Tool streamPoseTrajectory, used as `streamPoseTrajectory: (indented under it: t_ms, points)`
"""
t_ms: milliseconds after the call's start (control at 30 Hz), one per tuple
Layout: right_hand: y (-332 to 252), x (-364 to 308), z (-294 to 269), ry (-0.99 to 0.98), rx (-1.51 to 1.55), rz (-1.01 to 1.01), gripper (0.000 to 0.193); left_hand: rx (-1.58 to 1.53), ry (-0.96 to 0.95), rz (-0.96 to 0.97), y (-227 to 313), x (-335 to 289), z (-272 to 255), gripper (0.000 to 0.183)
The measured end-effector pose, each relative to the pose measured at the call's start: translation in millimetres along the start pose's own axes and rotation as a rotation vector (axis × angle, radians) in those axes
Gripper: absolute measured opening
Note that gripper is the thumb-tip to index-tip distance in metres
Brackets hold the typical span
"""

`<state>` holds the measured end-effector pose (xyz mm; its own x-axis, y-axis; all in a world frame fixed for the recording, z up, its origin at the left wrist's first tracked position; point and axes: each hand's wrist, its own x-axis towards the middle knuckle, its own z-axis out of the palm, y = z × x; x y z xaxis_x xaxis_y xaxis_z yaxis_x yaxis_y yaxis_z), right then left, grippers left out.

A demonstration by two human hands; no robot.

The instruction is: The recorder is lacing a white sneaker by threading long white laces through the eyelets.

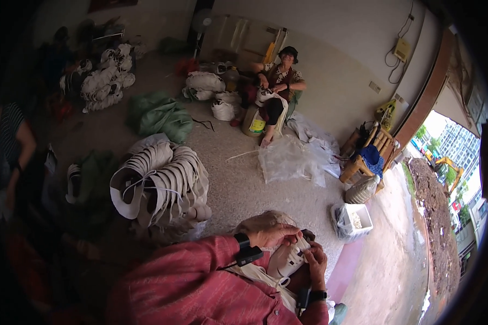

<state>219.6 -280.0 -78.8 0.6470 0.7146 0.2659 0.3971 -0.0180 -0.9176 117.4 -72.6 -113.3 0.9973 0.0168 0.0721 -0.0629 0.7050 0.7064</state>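
Observation:
A white shoe upper (288, 263) with dark eyelet marks is held low in front of my chest. My left hand (274, 235) is closed, its fingertips pinching at the upper's top edge; whether a lace lies between them is too small to tell. My right hand (316, 262) wraps the other side, thumb and fingers closed on the same upper. White laces (255, 275) trail over my lap below it. Dark bands with small boxes sit at both my wrists.
Stacked white shoe uppers (168, 176) tied with cord stand left of me, near a green sack (160, 116). Ahead, a seated person (282, 81) handles another upper. A plastic sheet (293, 160) covers some floor. On the right are a white bin (352, 221) and a bamboo chair (366, 154).

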Motion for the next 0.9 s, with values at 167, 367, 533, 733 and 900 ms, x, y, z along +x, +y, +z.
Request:
streamPoseTrajectory:
  t_ms: [167,367,533,733,900]
  points:
    - [7,1,-1,-0.010,0.006,0.015,0.013,-0.016,-0.030,-0.016,-1,2,-1,0.028]
    - [9,0,-2,-0.005,0.008,0.027,0.012,-0.072,-0.050,-0.024,-3,2,-3,0.027]
    - [5,-1,-1,0.001,0.001,0.007,0.012,-0.135,-0.085,-0.012,2,0,-2,0.025]
    - [5,-1,-1,-0.009,0.033,0.030,0.011,-0.247,0.008,0.087,13,-4,-4,0.027]
    - [2,-1,-1,-0.040,0.055,0.047,0.010,-0.385,0.159,0.138,27,-2,-18,0.021]
